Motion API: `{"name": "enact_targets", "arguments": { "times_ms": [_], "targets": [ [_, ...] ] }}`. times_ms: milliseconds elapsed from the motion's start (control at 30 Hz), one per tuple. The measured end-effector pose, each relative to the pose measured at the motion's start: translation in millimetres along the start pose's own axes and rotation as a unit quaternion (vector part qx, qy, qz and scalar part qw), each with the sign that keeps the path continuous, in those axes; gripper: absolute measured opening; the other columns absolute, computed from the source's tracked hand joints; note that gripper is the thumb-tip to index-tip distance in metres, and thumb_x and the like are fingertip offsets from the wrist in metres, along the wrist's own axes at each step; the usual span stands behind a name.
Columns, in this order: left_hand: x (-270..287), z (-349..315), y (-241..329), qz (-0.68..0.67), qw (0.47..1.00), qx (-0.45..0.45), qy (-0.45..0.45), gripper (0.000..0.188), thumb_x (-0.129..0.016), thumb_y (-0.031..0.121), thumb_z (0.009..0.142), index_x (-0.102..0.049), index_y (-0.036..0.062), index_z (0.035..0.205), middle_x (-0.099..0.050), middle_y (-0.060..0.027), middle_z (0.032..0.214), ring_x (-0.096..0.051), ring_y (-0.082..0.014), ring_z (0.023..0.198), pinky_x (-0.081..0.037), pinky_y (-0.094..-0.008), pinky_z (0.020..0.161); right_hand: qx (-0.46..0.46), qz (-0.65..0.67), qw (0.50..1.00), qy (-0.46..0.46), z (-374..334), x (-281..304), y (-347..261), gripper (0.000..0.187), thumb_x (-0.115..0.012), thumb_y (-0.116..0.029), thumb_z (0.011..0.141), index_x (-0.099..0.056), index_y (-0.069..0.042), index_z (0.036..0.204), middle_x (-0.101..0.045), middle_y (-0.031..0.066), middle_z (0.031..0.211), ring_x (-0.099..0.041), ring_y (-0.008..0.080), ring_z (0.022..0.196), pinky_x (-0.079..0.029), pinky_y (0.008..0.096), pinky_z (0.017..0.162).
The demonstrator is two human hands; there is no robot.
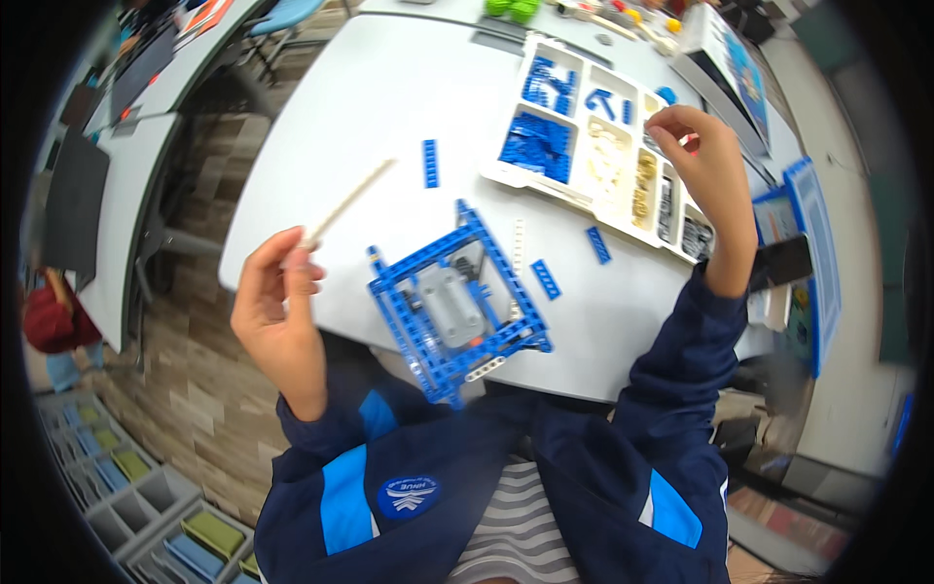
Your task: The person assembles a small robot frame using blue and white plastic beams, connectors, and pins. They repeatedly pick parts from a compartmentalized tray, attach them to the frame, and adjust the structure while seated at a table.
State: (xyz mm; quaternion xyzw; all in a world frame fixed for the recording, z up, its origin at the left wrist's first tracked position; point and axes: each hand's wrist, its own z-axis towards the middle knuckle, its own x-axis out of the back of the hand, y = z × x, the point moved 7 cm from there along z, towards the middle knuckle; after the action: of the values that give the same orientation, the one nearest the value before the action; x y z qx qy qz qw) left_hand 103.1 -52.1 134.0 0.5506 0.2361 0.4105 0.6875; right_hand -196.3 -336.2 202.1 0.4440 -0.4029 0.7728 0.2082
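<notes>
Pinched at its lower end, a long white building beam (352, 200) slants up and away from my left hand (280, 311). My right hand (708, 165) is over the right side of the white sorting tray (501, 172), its thumb and fingertips drawn together at a small compartment; what they hold, if anything, I cannot make out. Between my arms, at the table's near edge, lies a rectangular frame of blue beams (389, 302) around a grey motor-like block (449, 307). Loose blue beams (431, 164) and a white beam (519, 248) lie around it.
The tray's compartments hold blue, white, tan and grey pieces. Beyond it stand a box (725, 68) and green pieces (513, 10). A blue bin (815, 263) and a dark phone-like object (781, 264) are at the right. Grey storage trays (146, 487) sit at lower left.
</notes>
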Motion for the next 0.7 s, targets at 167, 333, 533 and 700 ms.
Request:
{"name": "enact_targets", "arguments": {
  "times_ms": [167,333,533,700],
  "targets": [
    [-4.8,15.1,-47.3,0.122,0.992,0.007,0.034,0.021,-0.061,0.015,0.100,-0.073,0.0023,0.113,-0.069,-0.0067,0.105,-0.062,-0.0133,0.085,-0.049,-0.0262,0.073,-0.121,-0.032,0.982,-0.140,-4.6,-34.4,97.5,0.014,-0.075,-0.006,0.071,-0.077,-0.001,0.083,-0.071,0.0152,0.075,-0.069,0.0242,0.071,-0.053,0.0334,0.067],
    [-11.5,12.6,-70.2,0.243,0.969,-0.001,0.040,0.021,-0.064,0.017,0.098,-0.075,0.0055,0.110,-0.069,-0.0085,0.106,-0.061,-0.0160,0.091,-0.048,-0.0290,0.077,-0.149,-0.084,0.976,-0.133,0.9,-63.9,113.9,0.012,-0.077,-0.004,0.066,-0.075,-0.003,0.077,-0.071,0.0128,0.075,-0.070,0.0254,0.074,-0.054,0.0349,0.068],
    [-13.8,13.9,-73.3,0.200,0.980,0.005,0.025,0.018,-0.067,0.013,0.095,-0.074,0.0045,0.109,-0.069,-0.0084,0.105,-0.059,-0.0168,0.088,-0.048,-0.0289,0.077,-0.152,-0.132,0.974,-0.105,-1.4,-61.5,107.6,0.012,-0.079,-0.006,0.064,-0.074,-0.005,0.075,-0.073,0.0147,0.079,-0.071,0.0302,0.078,-0.055,0.0386,0.071],
    [-17.2,12.1,-65.3,0.247,0.966,-0.072,-0.012,0.015,-0.068,0.006,0.090,-0.073,0.0030,0.103,-0.070,-0.0093,0.102,-0.061,-0.0218,0.096,-0.049,-0.0321,0.080,-0.137,-0.211,0.965,-0.071,-0.4,-66.1,107.6,0.013,-0.078,-0.009,0.069,-0.073,0.000,0.077,-0.071,0.0179,0.077,-0.070,0.0308,0.072,-0.054,0.0384,0.066]
  ]
}}
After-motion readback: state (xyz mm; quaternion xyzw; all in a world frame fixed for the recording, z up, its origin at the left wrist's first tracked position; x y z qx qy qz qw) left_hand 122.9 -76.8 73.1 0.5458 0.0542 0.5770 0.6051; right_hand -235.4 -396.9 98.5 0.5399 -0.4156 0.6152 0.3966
